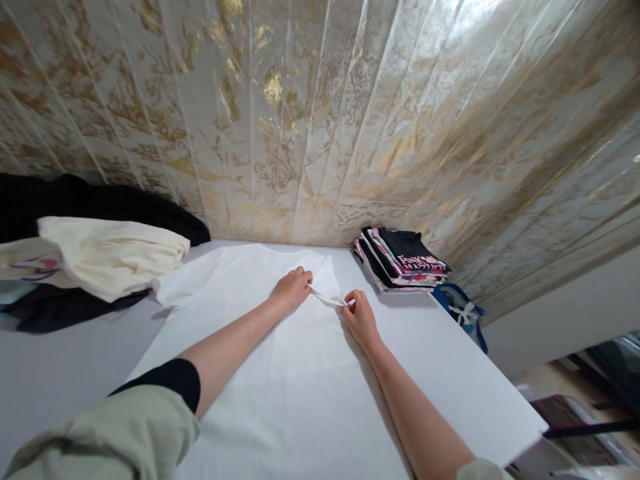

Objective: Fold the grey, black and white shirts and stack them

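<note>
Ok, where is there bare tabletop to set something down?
The widest bare patch of white table lies between the right forearm and the table's right edge, in front of the folded stack. Another lies left of the white shirt, before the clothes pile. The middle is crowded: shirt, left hand and right hand.

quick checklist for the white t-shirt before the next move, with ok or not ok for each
- Left hand gripping the sleeve edge: ok
- Right hand gripping it too: ok
- White T-shirt spread on the table: ok
- Held sleeve edge lying flat: not ok, pulled up between the hands
- Folded clothes stack apart from the shirt: ok
- Underside smooth: cannot tell, hidden
</note>
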Demonstrator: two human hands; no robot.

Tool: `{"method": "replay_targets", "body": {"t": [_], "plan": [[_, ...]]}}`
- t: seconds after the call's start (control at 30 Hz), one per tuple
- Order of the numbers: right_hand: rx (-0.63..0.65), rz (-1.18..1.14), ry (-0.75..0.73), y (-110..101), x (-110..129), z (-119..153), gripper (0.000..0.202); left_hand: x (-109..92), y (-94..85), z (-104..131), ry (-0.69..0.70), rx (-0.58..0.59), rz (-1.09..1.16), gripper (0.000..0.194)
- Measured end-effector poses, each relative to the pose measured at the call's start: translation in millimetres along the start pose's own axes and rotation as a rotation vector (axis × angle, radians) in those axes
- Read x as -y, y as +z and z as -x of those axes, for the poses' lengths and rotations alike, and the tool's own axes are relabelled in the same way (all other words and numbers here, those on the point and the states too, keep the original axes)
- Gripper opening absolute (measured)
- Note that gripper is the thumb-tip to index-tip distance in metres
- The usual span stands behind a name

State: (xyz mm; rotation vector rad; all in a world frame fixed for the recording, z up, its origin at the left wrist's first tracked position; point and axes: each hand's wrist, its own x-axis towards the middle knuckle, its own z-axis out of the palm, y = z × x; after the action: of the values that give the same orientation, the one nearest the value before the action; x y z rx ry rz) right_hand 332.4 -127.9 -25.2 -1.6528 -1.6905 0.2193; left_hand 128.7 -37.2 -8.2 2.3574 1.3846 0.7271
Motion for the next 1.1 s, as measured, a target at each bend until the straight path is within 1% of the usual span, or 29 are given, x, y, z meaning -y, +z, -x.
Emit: {"method": "replay_targets", "body": {"t": [0.17, 0.3, 0.37, 0.43, 0.53, 0.63, 0.7, 0.8, 0.87, 1.0, 1.1], "plan": [[0.014, 0.063, -0.012, -1, 2, 0, 0.007, 15, 5.7, 1, -0.030, -0.110, 0.136, 0.006], [0.015, 0.112, -0.010, -1, 5, 2, 0.009, 19, 7.3, 3, -0.065, -0.221, 0.214, 0.010], [0.018, 0.141, -0.012, -1, 6, 4, 0.010, 18, 8.2, 4, -0.086, -0.257, 0.221, 0.013], [0.026, 0.173, -0.019, 0, 5, 5, 0.010, 17, 8.8, 6, -0.095, -0.254, 0.191, 0.016], [0.042, 0.206, -0.025, 0, 4, 6, 0.010, 15, 8.4, 9, -0.086, -0.220, 0.133, 0.020], [0.062, 0.209, -0.009, -2, 7, 6, 0.013, 15, 6.6, 11, -0.023, -0.165, 0.096, 0.030], [0.079, 0.204, -0.006, -4, 11, 6, 0.021, 15, 5.2, 12, 0.033, -0.123, 0.082, 0.036], [0.096, 0.180, -0.014, -6, 15, 6, 0.029, 15, 3.7, 12, 0.075, -0.101, 0.077, 0.028], [0.084, 0.145, -0.010, -5, 15, 5, 0.024, 14, 3.5, 12, 0.053, -0.106, 0.072, 0.023], [0.025, 0.070, -0.015, -3, 9, 2, 0.011, 12, 4.1, 11, -0.042, -0.131, 0.091, 0.020], [-0.005, 0.069, -0.029, -3, 7, 2, 0.011, 12, 4.6, 11, -0.073, -0.159, 0.098, 0.020]]}}
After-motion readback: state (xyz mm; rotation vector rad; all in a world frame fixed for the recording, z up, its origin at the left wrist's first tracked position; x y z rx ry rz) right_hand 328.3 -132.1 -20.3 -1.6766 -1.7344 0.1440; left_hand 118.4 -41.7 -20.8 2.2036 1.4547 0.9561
